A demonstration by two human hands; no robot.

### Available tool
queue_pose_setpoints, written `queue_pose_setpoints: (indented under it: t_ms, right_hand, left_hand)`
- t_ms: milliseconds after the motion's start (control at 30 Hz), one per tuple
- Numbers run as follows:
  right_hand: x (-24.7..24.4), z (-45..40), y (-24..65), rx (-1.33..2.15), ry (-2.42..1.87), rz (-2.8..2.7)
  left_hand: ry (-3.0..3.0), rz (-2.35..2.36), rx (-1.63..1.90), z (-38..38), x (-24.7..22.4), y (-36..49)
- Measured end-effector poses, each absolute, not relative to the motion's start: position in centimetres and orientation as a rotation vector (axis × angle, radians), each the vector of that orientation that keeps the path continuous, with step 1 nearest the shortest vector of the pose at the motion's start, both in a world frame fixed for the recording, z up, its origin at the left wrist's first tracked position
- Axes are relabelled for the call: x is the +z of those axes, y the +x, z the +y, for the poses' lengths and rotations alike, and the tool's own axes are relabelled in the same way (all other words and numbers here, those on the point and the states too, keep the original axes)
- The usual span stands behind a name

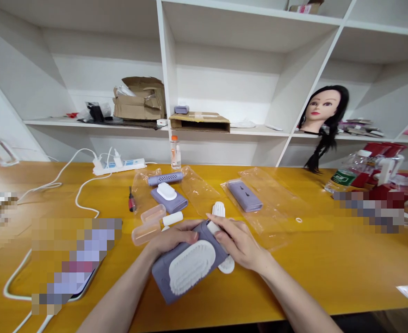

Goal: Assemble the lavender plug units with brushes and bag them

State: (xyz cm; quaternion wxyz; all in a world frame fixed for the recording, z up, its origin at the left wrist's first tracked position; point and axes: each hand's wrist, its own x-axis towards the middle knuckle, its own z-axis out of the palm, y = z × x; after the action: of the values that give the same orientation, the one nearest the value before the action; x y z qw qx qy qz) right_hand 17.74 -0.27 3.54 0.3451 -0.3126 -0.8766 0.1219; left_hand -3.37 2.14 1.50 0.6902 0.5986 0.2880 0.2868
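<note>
A purple box-shaped casing (160, 274) with a white oval ridged pad (192, 267) on its face is tilted above the table. My left hand (176, 237) grips its upper edge, with the thumb on the face. My right hand (240, 243) closes round the other end, its fingers and thumb at a small white piece (213, 227) there. Part of that piece is hidden by the fingers. A white slotted oval part (218, 209) shows just beyond the right fingers. Another white part (226, 265) lies under the casing's right end.
Beyond my hands lie a purple casing with a white pad (176, 203), a perforated purple piece (165, 179), clear containers (146, 232), a white cylinder (172, 218) and a screwdriver (132, 201). Another purple casing (244, 195) rests on plastic bags. Left are a phone (86, 259) and power strip (131, 165).
</note>
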Motion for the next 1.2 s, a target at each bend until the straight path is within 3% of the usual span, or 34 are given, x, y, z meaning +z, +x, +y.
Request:
queue_pose_setpoints:
  t_ms: [567, 867, 1200]
  right_hand:
    - [2.8, -0.8, 17.1, 0.42, -0.912, -2.029]
    - [3.7, 1.6, 17.3, 1.328, -0.776, -1.802]
    - [2.6, 1.2, 16.5, 1.206, -0.854, -1.651]
  left_hand:
    - [1.174, 0.585, 0.7, 1.3, 1.7, -2.6]
    - [0.946, 0.489, 0.622, 1.8, 0.2, -2.3]
    - [0.723, 0.439, 0.523, 1.6, -0.4, -2.4]
